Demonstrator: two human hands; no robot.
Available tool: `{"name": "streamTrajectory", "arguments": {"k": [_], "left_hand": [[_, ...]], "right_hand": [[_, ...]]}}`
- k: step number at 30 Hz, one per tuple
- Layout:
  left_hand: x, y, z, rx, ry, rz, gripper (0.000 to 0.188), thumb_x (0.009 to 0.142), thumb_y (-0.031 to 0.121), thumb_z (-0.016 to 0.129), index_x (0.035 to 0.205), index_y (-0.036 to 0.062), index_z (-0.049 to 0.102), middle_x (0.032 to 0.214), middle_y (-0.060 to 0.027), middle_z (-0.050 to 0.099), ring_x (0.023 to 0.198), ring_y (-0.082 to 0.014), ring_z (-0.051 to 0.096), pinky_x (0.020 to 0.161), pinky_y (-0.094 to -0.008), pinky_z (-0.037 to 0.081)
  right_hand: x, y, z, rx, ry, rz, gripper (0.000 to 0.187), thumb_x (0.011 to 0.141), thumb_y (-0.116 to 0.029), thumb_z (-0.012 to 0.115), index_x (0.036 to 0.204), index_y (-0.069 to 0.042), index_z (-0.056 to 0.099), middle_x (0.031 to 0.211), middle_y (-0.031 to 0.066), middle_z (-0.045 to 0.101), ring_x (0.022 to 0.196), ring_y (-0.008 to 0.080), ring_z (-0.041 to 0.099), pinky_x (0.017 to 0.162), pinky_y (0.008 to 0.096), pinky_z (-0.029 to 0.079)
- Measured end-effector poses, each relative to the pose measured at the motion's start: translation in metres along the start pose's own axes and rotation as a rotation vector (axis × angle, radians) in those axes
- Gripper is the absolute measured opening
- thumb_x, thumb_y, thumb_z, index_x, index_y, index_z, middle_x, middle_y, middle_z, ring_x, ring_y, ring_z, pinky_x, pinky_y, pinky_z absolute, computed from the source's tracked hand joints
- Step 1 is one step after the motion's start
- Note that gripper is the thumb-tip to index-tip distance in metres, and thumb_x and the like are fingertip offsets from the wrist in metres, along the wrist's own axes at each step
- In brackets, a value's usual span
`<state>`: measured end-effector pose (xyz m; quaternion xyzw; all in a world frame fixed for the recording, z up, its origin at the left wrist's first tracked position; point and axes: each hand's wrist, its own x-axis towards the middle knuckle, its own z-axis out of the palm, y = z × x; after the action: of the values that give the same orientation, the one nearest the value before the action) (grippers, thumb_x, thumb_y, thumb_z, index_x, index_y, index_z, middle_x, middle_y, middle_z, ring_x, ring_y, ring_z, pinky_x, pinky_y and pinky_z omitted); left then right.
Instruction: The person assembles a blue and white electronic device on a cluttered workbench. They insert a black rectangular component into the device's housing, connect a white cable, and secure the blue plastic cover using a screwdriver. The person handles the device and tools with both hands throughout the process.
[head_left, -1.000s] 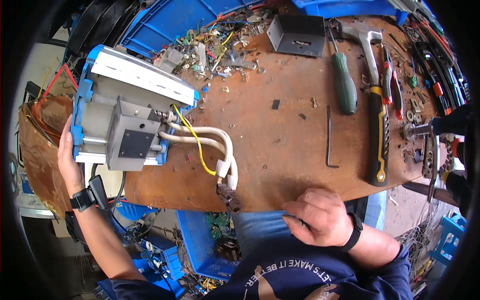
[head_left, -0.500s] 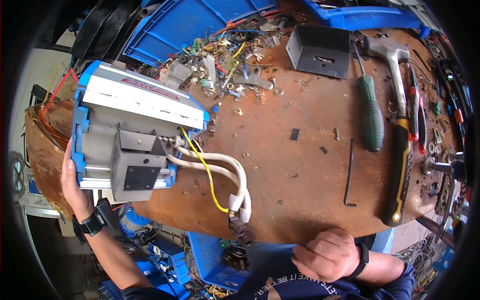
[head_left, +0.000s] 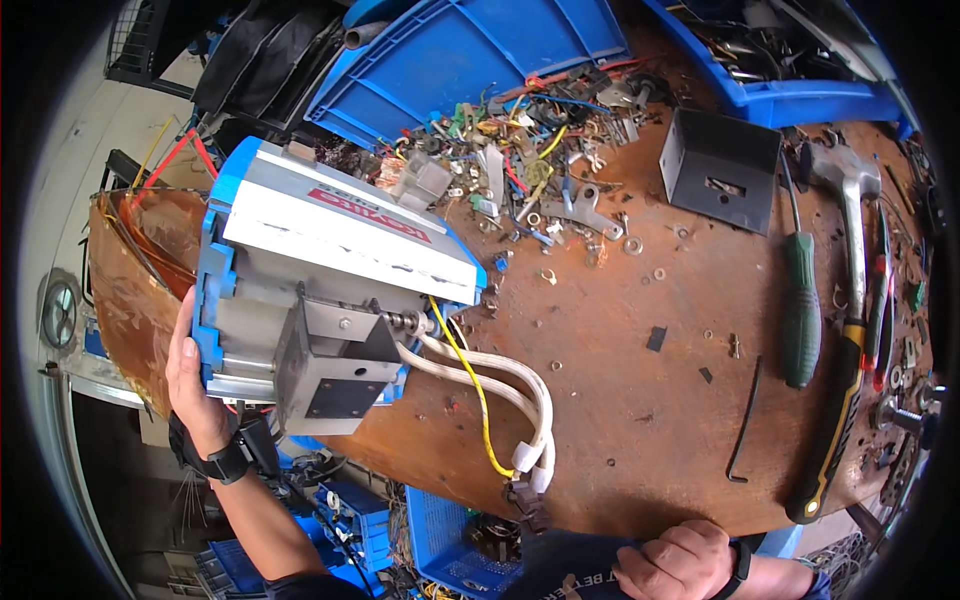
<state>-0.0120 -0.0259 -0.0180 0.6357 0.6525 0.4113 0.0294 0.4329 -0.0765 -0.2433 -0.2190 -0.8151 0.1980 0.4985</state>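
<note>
A silver metal housing with blue end caps (head_left: 350, 225) stands over the left part of the wooden bench. My left hand (head_left: 196, 385) grips its left end, the fingers partly hidden behind it. A grey metal bracket (head_left: 330, 365) is fixed on the side facing me. Out of the housing come two white sleeved cables (head_left: 535, 395) and a yellow wire (head_left: 483, 410), running to a dark connector (head_left: 527, 505) at the bench's front edge. My right hand (head_left: 680, 565) rests at the front edge, curled into a fist, with nothing seen in it.
On the right of the bench (head_left: 620, 400) lie a green-handled screwdriver (head_left: 802, 310), a hammer (head_left: 845, 370), red-handled pliers (head_left: 878, 310) and a hex key (head_left: 745, 425). Behind them sits a black metal bracket (head_left: 722, 170). Loose scrap parts (head_left: 520, 165) lie piled before a blue crate (head_left: 480, 60).
The view has shifted, so the bench and everything on it appear farther right and lower. The housing stays in my left hand; my right hand remains curled near the front edge.
</note>
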Motion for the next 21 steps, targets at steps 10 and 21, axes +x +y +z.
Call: {"name": "streamTrajectory", "arguments": {"k": [10, 21], "left_hand": [[-0.001, 0.007, 0.003, 0.076, -0.012, 0.007, 0.064, 0.096, 0.038, 0.049, 0.141, -0.0069, 0.047, 0.145, -0.0180, 0.049, 0.133, -0.0249, 0.046, 0.112, -0.0356, 0.031], [0.000, 0.009, 0.005, 0.074, -0.008, 0.030, 0.061, 0.096, 0.035, 0.052, 0.140, -0.0068, 0.048, 0.146, -0.0186, 0.048, 0.135, -0.0262, 0.044, 0.114, -0.0359, 0.029]], "right_hand": [[-0.006, -0.001, 0.000, 0.018, -0.027, 0.005, 0.026, 0.072, -0.005, 0.073, 0.095, 0.003, 0.067, 0.071, 0.0051, 0.057, 0.057, 0.0181, 0.054, 0.049, 0.0304, 0.043], [-0.004, -0.002, 0.000, 0.002, -0.032, 0.011, 0.027, 0.071, -0.006, 0.074, 0.096, 0.003, 0.067, 0.071, 0.0047, 0.057, 0.058, 0.0185, 0.055, 0.051, 0.0307, 0.044]]}}
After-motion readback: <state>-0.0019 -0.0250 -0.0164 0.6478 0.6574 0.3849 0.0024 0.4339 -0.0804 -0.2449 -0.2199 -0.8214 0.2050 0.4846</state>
